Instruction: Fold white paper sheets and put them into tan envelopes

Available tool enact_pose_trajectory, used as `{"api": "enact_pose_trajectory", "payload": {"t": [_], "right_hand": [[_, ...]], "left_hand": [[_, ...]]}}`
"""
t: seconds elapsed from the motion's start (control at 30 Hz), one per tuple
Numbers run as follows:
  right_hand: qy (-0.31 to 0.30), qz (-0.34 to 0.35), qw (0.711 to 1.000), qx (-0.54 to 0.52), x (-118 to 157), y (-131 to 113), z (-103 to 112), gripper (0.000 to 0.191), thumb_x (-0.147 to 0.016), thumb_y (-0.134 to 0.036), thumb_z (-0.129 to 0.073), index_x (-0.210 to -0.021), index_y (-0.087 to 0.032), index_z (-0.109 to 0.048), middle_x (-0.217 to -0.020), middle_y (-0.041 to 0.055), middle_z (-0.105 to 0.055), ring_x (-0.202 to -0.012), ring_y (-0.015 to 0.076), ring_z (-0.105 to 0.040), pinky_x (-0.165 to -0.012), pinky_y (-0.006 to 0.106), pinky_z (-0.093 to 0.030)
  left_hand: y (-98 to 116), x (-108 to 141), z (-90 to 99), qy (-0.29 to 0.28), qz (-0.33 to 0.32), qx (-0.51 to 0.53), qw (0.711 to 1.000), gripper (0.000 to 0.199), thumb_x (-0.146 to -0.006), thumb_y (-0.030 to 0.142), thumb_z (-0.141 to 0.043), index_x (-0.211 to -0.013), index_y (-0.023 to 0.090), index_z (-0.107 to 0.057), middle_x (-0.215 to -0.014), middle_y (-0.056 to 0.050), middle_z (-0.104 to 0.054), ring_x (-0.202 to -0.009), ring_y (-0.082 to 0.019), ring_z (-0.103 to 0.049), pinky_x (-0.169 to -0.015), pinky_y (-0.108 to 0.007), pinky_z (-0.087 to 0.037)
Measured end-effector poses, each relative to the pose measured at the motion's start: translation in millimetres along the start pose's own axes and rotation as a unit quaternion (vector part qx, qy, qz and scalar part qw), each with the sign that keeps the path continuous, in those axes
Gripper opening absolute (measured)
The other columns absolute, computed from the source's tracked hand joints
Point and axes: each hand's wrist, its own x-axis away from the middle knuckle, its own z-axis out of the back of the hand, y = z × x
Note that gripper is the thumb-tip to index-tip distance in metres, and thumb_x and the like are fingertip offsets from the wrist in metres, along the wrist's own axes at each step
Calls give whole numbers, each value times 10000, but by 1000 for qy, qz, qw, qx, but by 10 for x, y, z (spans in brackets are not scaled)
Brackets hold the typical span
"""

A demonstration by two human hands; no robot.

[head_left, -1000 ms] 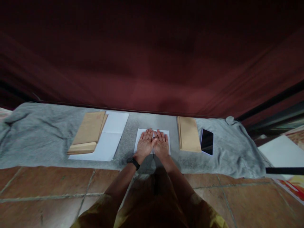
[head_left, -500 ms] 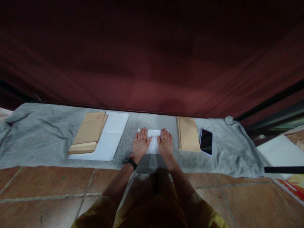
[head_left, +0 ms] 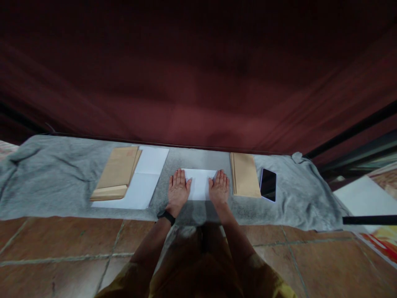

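A small white paper [head_left: 199, 186] lies flat on the grey cloth [head_left: 192, 157] in front of me. My left hand [head_left: 179, 188] rests palm down over its left edge, fingers stretched out, with a black band on the wrist. Over the right edge lies my right hand [head_left: 219, 187], also flat with its fingers pointing away from me. Neither hand is gripping anything. Between the two thumbs the middle of the paper shows.
Left of my hands, brown envelopes [head_left: 116, 169] lie on larger white sheets [head_left: 144, 182]. More brown envelopes [head_left: 246, 176] are at the right, beside a phone [head_left: 268, 185]. A dark red fabric [head_left: 192, 120] borders the cloth's far edge. Tiled floor [head_left: 62, 240] is nearer me.
My hands have moved apart, the left one leftward and the right one slightly rightward. More of the white paper shows between them.
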Motion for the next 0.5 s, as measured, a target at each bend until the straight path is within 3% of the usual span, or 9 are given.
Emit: {"api": "enact_pose_trajectory", "payload": {"t": [0.37, 0.5], "right_hand": [[-2, -25, 1000, -19, 44, 27, 66, 618, -1098, -353, -263, -1564, 36, -380, -1584, 305, -430, -1480, 350, -437, -1208, 576, -357], [16, -7, 999, -45, 117, 18, 142, 601, -1098, -320, -226, -1580, 16, -354, -1580, 298, -441, -1492, 347, -418, -1196, 602, -363]], "left_hand": [[-88, 70, 34, 29, 14, 6, 999, 624, -1055, 349, -287, -1602, 56, -348, -1611, -217, -421, -1536, -321, -361, -1252, -559, -300], [-80, 153, 105, 51, 10, 18, 998, 624, -1051, 321, -304, -1617, 58, -305, -1638, -215, -380, -1562, -332, -296, -1252, -581, -295]]}}
